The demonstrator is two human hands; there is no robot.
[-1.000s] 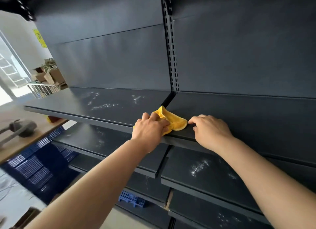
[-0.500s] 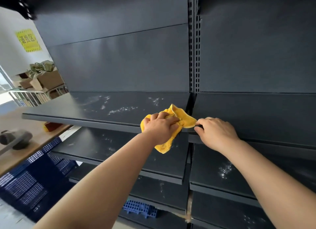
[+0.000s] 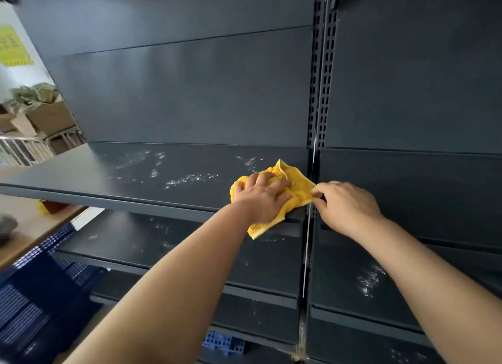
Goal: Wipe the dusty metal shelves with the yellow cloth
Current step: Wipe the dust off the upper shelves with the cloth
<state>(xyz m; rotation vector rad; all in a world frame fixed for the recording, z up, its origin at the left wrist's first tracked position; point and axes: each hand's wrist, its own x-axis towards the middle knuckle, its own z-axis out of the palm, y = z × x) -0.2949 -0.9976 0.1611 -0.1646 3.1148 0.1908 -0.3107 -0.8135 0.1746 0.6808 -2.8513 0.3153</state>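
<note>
Yellow cloth (image 3: pixel 298 185) lies on the top shelf (image 3: pixel 163 185) at its right end, hard against the slotted upright (image 3: pixel 322 92). More of it is spread beyond my fingers than half a second ago, and one corner hangs below the front lip as it did then. My left hand (image 3: pixel 260 199) has gone from a loose clutch on the bundle to lying flatter on it. My right hand (image 3: pixel 349 207) sits at the cloth's right-hand tip, as it did half a second ago. A full second ago it rested on the edge of the neighbouring shelf (image 3: pixel 413 189), apart from the cloth.

Both my forearms are bare and reach up and forward, the left from the lower left and the right from the lower right. My left palm faces down with the wrist over the shelf's front lip. Its fingers are spread and nearly straight, pressing the yellow cloth to the metal. My right hand is knuckles-up with the fingers curled. Thumb and forefinger pinch the cloth's corner just in front of the upright, over the gap between the two shelves.

White dust streaks (image 3: pixel 190 177) lie on the top shelf left of the cloth. More mark the lower shelf (image 3: pixel 339 276) beside my right forearm.
</note>
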